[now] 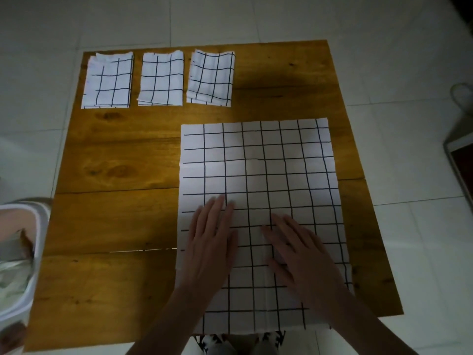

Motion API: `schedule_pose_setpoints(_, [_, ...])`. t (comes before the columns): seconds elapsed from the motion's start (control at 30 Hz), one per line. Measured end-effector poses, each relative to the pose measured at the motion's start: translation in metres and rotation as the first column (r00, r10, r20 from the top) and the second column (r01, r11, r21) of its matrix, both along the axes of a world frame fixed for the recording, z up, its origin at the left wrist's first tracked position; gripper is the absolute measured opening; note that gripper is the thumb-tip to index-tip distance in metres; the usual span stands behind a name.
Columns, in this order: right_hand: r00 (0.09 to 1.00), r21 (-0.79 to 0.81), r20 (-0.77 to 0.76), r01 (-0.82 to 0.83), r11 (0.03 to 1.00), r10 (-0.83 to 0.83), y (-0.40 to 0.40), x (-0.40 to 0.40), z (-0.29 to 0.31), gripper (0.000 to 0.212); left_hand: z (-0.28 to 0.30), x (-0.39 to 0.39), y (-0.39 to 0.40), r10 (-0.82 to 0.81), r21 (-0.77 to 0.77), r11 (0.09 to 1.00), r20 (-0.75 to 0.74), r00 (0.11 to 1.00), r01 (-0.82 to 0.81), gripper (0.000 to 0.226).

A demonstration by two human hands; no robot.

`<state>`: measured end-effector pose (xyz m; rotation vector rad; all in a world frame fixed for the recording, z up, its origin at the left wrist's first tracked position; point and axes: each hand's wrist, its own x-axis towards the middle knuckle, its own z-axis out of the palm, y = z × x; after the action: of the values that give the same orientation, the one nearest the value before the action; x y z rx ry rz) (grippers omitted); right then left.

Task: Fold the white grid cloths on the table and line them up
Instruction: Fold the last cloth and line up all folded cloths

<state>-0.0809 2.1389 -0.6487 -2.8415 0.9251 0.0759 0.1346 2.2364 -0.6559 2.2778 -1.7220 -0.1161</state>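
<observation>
A large white grid cloth (pixel 261 170) lies spread flat on the right half of the wooden table (pixel 115 226), its near edge hanging over the table's front. My left hand (pixel 211 242) rests flat on the cloth's near left part, fingers straight. My right hand (pixel 299 254) lies flat beside it on the cloth's near middle, fingers spread. Three folded grid cloths stand in a row along the far left edge: one at the left (pixel 108 80), one in the middle (pixel 161 78), one at the right (pixel 211 78).
A white basket (pixel 30 278) with light fabric inside stands on the floor left of the table. White floor tiles surround the table. A dark-framed object (pixel 460 165) sits at the right edge of view. Bare wood lies left of the spread cloth.
</observation>
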Motion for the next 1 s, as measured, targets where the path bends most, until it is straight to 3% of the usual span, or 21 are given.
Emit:
schedule_pose_setpoints(0.3, [0.983, -0.037, 0.178, 0.049, 0.998, -0.042, -0.059, 0.000, 0.004, 0.042, -0.012, 0.013, 0.002, -0.021, -0.041, 0.999, -0.004, 1.000, 0.020, 0.043])
schedule_pose_setpoints(0.43, [0.973, -0.063, 0.231, -0.014, 0.998, 0.028, -0.070, 0.001, 0.002, 0.025, -0.006, 0.018, 0.003, -0.025, -0.100, 0.995, -0.074, 0.997, 0.017, 0.033])
schedule_pose_setpoints(0.57, [0.964, -0.084, 0.235, -0.105, 0.991, 0.122, -0.073, 0.002, 0.003, 0.029, 0.001, 0.025, 0.003, -0.028, -0.099, 0.995, -0.097, 0.995, 0.019, 0.027])
schedule_pose_setpoints(0.87, [0.928, -0.179, 0.235, -0.250, 0.952, 0.288, -0.113, 0.018, 0.063, 0.029, 0.052, 0.087, 0.002, -0.209, -0.060, 0.977, -0.070, 0.975, 0.205, 0.025])
schedule_pose_setpoints(1.0, [0.912, -0.166, 0.241, -0.298, 0.940, 0.332, -0.136, 0.034, 0.103, 0.013, 0.086, 0.122, -0.013, -0.213, -0.030, 0.976, 0.004, 0.977, 0.213, 0.035])
